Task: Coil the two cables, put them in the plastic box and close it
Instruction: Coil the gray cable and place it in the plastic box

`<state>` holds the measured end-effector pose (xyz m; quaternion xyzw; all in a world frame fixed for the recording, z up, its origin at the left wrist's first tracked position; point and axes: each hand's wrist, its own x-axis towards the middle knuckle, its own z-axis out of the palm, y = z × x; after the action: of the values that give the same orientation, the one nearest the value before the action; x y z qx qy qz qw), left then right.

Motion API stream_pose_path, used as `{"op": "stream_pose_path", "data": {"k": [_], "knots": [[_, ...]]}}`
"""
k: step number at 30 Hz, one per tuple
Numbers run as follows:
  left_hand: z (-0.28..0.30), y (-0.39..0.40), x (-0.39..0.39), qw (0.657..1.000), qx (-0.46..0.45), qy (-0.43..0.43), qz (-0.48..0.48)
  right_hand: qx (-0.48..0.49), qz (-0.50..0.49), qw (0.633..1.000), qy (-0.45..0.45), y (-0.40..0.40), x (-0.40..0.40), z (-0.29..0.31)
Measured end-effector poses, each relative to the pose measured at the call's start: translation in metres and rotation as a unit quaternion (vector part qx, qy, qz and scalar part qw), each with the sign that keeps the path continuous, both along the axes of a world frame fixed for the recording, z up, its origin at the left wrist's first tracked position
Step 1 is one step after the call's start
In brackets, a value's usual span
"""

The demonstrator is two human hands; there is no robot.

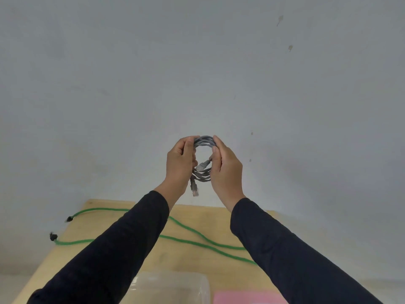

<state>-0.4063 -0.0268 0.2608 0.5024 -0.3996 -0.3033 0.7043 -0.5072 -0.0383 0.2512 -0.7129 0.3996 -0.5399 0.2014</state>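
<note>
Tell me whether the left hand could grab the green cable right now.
Probably not yet: the left hand and right hand both grip the grey coil, held above the table. The green cable lies uncovered below.

A plain pale grey-blue wall (197, 62) filled the space behind and above the hands, evenly lit, with a few small brownish stains (290, 47) up to their right. Below the hands stood a light wooden table (197, 218), its far edge meeting the wall. To either side of it lay a pale floor (15, 279).
</note>
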Motion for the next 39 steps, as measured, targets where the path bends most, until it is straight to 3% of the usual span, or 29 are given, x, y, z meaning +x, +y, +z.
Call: {"op": "stream_pose_path", "data": {"k": [10, 19, 24, 32, 39], "knots": [[-0.104, 0.107, 0.059, 0.987, 0.158, -0.02, -0.031, 0.146, 0.011, 0.988, 0.04, 0.111, 0.043, -0.1], [-0.207, 0.209, 0.106, 0.957, 0.283, -0.04, -0.046, 0.365, 0.038, 0.93, 0.021, 0.209, 0.079, -0.185], [-0.229, 0.217, 0.11, 0.945, 0.305, -0.075, -0.093, 0.427, -0.002, 0.904, -0.02, 0.218, 0.087, -0.201], [-0.246, 0.206, 0.111, 0.931, 0.331, -0.133, -0.075, 0.492, -0.038, 0.869, -0.047, 0.205, 0.086, -0.226], [-0.255, 0.2, 0.109, 0.882, 0.425, -0.19, -0.072, 0.53, -0.031, 0.848, 0.013, 0.199, 0.084, -0.239]]}}
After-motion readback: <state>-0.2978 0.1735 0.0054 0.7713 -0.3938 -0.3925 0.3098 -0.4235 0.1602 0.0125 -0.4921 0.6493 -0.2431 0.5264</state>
